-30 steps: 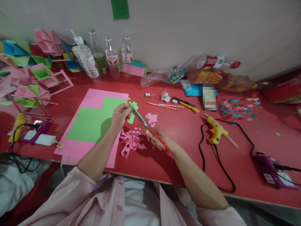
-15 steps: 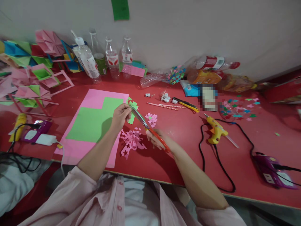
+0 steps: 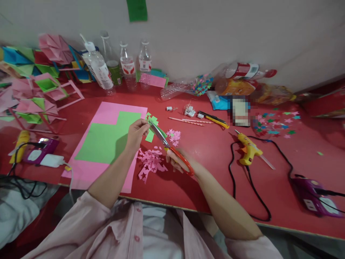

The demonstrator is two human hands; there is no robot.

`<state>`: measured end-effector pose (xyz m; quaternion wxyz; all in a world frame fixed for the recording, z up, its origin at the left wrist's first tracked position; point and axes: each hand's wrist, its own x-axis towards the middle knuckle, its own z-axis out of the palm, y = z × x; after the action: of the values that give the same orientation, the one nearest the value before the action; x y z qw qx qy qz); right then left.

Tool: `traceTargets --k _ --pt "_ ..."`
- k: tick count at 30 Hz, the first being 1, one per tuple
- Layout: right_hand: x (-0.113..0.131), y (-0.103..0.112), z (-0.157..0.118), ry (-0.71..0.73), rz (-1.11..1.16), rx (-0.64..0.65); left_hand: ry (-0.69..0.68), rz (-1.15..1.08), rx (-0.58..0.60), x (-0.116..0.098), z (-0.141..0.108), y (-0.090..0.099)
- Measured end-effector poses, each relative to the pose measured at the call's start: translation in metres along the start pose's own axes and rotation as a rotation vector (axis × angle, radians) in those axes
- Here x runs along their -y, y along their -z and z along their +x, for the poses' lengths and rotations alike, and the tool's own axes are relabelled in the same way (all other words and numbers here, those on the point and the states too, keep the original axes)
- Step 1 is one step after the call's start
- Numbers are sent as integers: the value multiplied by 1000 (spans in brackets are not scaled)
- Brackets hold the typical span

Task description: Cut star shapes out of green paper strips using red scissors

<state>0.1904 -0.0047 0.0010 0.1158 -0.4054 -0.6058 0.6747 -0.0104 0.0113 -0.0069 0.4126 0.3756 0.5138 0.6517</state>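
Note:
My right hand [image 3: 175,161] grips a pair of scissors [image 3: 181,158] with orange-red handles, its fingers wrapped in the loops. The metal blades point up and left to the fingertips of my left hand [image 3: 138,132]. Those fingers are pinched together on a small piece of green paper [image 3: 162,131], partly hidden by the blades. Behind the blade tips lie several green paper cuttings [image 3: 151,135]. Just below my hands is a heap of pink paper scraps [image 3: 151,160] with star-shaped holes. Small pink paper stars [image 3: 174,136] are piled right of the blades.
Green sheets [image 3: 98,144] lie on a large pink sheet [image 3: 124,180] at left. A yellow glue gun [image 3: 248,149] with a looping black cord rests at right. Plastic bottles [image 3: 128,68] stand along the wall. Paper models [image 3: 40,90] crowd the left, near a purple power strip [image 3: 44,149].
The scissors have turned slightly, their handles shifting a little lower. More green paper now shows to the right of the blades. My left hand stays pinched in nearly the same place.

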Motion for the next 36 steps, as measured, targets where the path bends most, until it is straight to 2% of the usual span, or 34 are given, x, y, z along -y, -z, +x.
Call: traceTargets --k 5,16,20,25,29,36 --pt "2 -6 -1 -4 -5 -40 -134 35 -67 5 1 0" --pt "1 -7 -2 6 -26 -69 -78 -92 56 12 1 -2" --pt "0 -6 1 0 -11 -50 -59 -87 60 12 2 -2" --pt "-3 -5 6 -84 -35 -66 -16 -142 53 12 1 -2" --pt "-6 -5 8 -68 -29 -66 22 -169 57 10 0 -3" --pt "-9 -11 12 -120 23 -97 41 -176 45 9 -2 -6"
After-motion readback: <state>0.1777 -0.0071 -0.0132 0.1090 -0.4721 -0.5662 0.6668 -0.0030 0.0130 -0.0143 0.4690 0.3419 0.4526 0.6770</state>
